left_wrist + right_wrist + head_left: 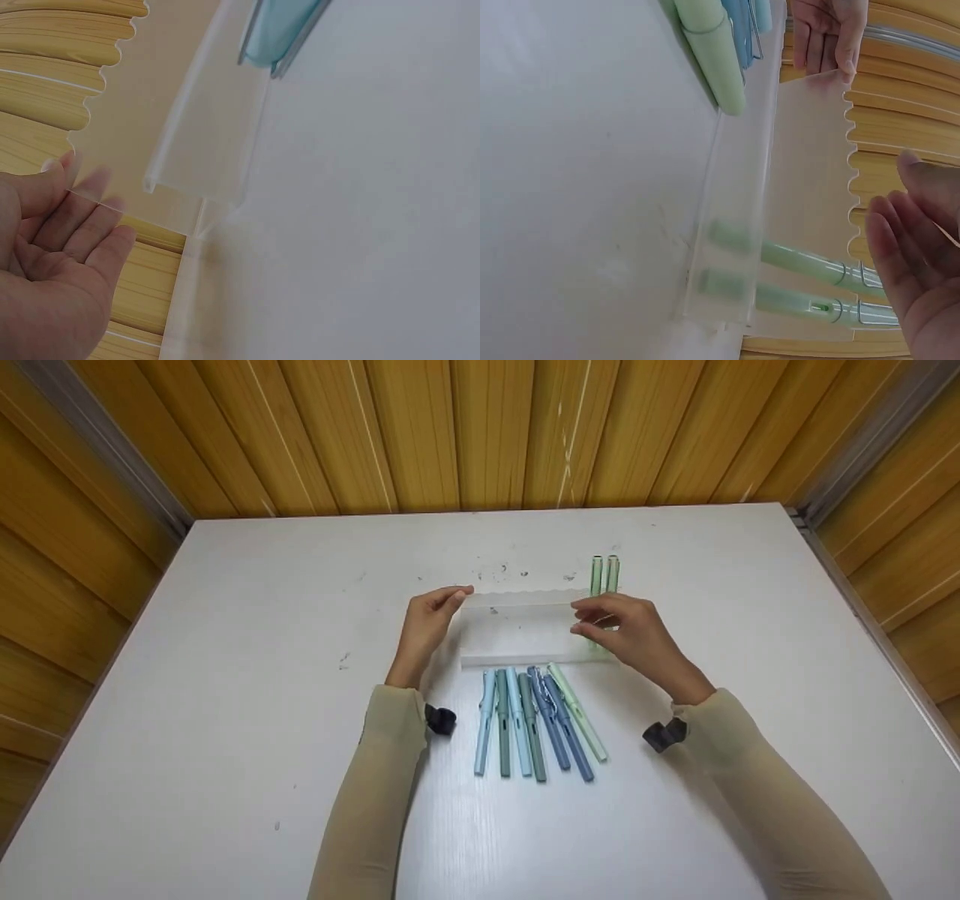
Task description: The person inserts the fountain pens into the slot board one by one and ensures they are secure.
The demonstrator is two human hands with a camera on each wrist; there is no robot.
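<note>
A clear plastic pen stand (517,598) with a scalloped top edge stands on the table. My left hand (427,626) pinches its upper left corner, the fingers (94,217) showing through the sheet. At the stand's right end, two light green pens (802,262) lean side by side, their lower ends behind the frosted front lip. Beside these pens is my right hand (630,626), thumb and fingers apart with nothing between them. Just in front of the stand lie several capped pens: light blue (486,720), dark green (503,727), dark blue (570,727) and one light green (577,712).
The white table (225,697) has small dark marks on its surface. Behind it rises a wood-patterned wall (487,435), with similar panels on both sides. A black wrist camera (440,720) sits on the left sleeve, another (665,734) on the right.
</note>
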